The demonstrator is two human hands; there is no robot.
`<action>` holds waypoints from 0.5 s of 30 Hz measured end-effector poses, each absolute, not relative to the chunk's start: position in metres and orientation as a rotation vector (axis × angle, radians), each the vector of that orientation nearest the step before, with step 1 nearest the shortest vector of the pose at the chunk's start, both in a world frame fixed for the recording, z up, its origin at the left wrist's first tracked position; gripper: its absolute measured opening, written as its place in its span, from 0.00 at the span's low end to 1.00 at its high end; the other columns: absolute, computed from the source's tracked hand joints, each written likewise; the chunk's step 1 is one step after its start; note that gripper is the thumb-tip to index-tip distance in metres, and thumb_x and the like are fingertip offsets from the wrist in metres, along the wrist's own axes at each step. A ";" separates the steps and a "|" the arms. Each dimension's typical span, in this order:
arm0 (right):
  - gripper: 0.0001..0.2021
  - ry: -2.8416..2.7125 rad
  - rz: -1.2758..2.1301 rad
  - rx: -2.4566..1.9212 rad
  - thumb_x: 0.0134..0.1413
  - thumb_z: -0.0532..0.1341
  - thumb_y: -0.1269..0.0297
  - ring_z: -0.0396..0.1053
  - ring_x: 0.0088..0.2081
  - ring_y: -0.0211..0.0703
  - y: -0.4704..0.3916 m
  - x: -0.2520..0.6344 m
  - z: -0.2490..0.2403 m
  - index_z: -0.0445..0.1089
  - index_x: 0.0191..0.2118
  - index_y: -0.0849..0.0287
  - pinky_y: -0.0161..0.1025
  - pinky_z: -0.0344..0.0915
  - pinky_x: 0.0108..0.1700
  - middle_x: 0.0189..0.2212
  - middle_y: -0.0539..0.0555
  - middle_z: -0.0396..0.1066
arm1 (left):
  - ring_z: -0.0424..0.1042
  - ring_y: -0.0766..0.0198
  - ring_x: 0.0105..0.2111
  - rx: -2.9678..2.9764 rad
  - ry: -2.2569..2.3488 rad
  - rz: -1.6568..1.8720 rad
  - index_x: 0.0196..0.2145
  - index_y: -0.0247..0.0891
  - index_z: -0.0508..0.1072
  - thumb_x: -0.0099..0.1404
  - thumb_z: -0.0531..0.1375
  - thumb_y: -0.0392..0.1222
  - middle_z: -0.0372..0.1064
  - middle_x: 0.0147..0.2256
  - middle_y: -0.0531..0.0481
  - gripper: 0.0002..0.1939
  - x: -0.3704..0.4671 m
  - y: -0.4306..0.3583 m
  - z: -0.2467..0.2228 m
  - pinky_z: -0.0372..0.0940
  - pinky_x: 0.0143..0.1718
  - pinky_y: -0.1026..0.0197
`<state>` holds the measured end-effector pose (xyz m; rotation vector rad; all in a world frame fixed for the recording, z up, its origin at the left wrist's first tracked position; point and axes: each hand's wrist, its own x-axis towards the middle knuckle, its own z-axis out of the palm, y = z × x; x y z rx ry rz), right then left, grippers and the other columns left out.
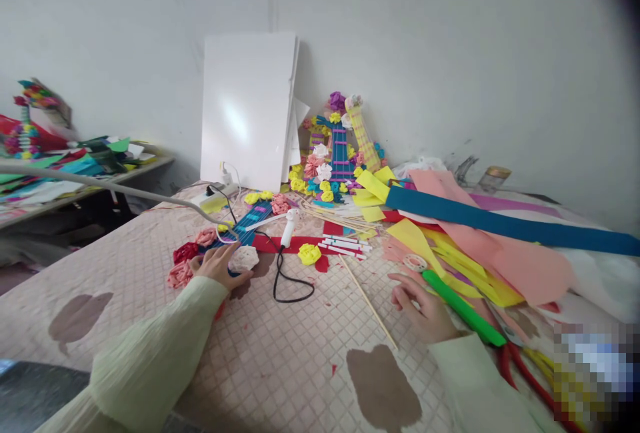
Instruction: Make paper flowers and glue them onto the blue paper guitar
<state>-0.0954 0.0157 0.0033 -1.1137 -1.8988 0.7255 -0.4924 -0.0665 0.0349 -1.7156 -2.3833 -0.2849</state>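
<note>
My left hand (220,266) lies with spread fingers on a blue strip-covered craft piece (253,221) edged with fabric-like flowers. A white flower (243,259) sits beside its fingers, and pink and dark red flowers (186,253) lie just left of it. My right hand (419,306) hovers at or just above the table, index finger stretched out, the others loosely curled, with nothing visible in it. Closest to it are a thin wooden stick (369,303), a long green object (463,306) and a small white roll (415,262). Between the hands lies a white glue gun (288,229) with a black cord.
A red strip (265,243), a yellow flower (309,254) and several banded white sticks (345,246) lie mid-table. Colored strips (500,219) and red-handled scissors (520,366) cover the right. Flowered crafts (341,153) and a white board (247,113) stand at the wall. A cable (125,189) crosses left.
</note>
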 end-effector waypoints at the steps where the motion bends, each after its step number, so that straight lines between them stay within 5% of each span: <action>1: 0.17 -1.900 0.722 -1.113 0.49 0.49 0.55 0.63 0.20 0.36 0.016 -0.095 0.003 0.63 0.40 0.59 0.34 0.63 0.26 0.18 0.49 0.64 | 0.58 0.47 0.46 -1.719 -2.382 -0.288 0.51 0.40 0.58 0.46 0.54 0.59 0.61 0.48 0.45 0.36 -0.493 -0.065 0.033 0.51 0.44 0.50; 11: 0.16 -1.921 0.696 -1.104 0.50 0.48 0.56 0.63 0.20 0.36 0.016 -0.094 0.005 0.63 0.40 0.60 0.34 0.62 0.27 0.17 0.49 0.64 | 0.57 0.47 0.47 -1.706 -2.392 -0.330 0.51 0.41 0.56 0.47 0.54 0.57 0.61 0.48 0.45 0.35 -0.484 -0.073 0.037 0.50 0.44 0.48; 15: 0.15 -1.943 0.720 -1.095 0.51 0.48 0.57 0.64 0.21 0.37 0.015 -0.092 0.008 0.61 0.41 0.59 0.35 0.63 0.28 0.18 0.50 0.64 | 0.62 0.50 0.44 -1.703 -2.300 -0.444 0.47 0.39 0.62 0.51 0.53 0.53 0.66 0.42 0.45 0.26 -0.494 -0.104 0.037 0.54 0.44 0.51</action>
